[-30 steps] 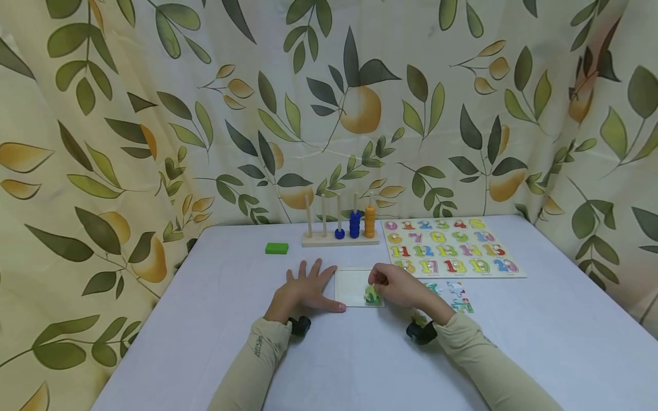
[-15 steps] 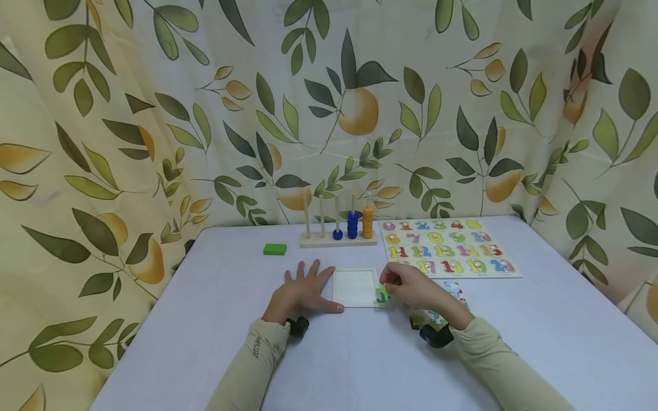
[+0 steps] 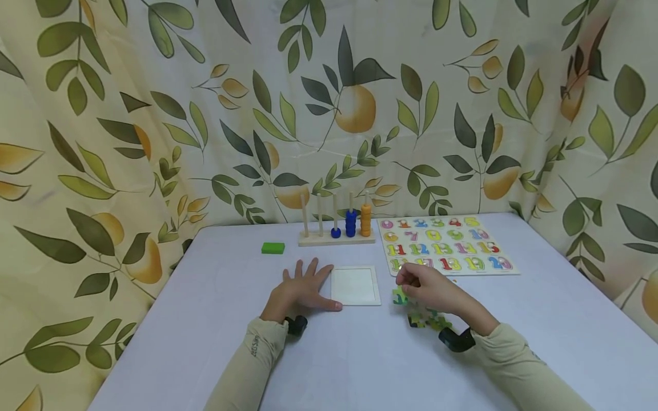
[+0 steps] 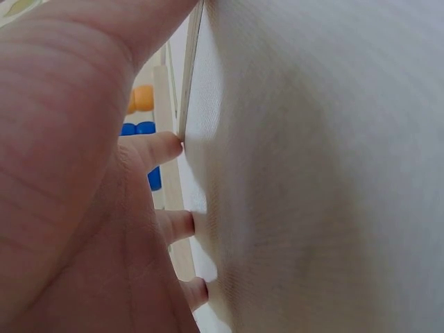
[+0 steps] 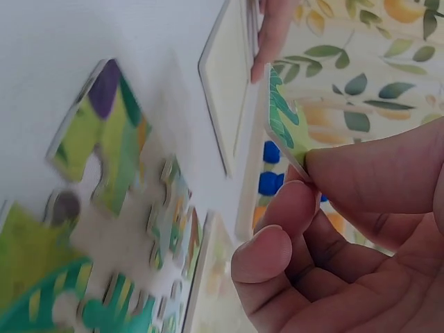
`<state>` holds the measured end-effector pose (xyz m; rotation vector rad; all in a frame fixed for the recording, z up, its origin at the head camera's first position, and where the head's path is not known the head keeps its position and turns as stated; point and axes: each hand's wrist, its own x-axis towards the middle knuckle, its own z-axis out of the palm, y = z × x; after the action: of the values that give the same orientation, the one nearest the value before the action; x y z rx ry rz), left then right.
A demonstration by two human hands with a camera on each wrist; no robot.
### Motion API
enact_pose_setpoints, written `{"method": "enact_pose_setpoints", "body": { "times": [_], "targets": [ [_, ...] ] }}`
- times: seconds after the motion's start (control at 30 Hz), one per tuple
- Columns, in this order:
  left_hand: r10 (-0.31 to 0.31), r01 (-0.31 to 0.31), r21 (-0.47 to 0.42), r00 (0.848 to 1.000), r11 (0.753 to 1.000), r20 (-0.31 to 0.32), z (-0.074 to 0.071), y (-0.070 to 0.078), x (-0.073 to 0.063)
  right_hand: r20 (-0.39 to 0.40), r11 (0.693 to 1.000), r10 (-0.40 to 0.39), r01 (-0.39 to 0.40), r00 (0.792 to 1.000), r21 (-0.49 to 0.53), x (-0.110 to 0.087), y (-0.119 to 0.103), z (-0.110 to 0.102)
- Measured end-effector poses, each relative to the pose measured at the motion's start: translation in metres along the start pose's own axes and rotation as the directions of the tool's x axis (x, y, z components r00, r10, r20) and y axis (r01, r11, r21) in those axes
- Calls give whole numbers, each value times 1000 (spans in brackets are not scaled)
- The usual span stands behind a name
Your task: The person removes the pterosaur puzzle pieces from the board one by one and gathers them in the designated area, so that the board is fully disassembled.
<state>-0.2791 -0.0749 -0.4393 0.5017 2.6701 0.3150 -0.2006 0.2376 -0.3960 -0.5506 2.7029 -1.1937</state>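
My left hand lies spread on the table, its thumb and index finger at the left edge of a white, shallow puzzle frame. In the left wrist view its fingertips press on the cloth beside the frame's edge. Between thumb and index finger, my right hand pinches a green puzzle piece with a teal pattern, raised above the table right of the frame. Loose puzzle pieces lie under and beside the right hand, partly hidden by it. The right wrist view shows one of these pieces with a purple patch.
Behind the frame stands a wooden peg stand with blue and orange beads. A number board lies at the back right, close behind the right hand. A green block sits at the back left. A leaf-patterned curtain hangs behind the table.
My right hand has moved right with the puzzle piece, from over the frame's lower right corner to above the loose pieces. The left hand has stayed at the frame's left edge.
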Motion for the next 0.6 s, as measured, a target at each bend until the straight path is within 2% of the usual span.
{"method": "enact_pose_setpoints", "body": {
  "times": [0.13, 0.4, 0.6],
  "targets": [
    [0, 0, 7, 1000, 1000, -2, 3, -1, 5, -1, 1000, 12, -12, 1000, -5, -6, 2, -6],
    [15, -16, -16, 1000, 1000, -16, -1, 2, -2, -12, 1000, -2, 2, 1000, -7, -20, 10, -16],
    [15, -15, -27, 1000, 1000, -2, 3, -2, 3, -9, 998, 53, -53, 999, -22, -30, 15, -21]
  ]
}}
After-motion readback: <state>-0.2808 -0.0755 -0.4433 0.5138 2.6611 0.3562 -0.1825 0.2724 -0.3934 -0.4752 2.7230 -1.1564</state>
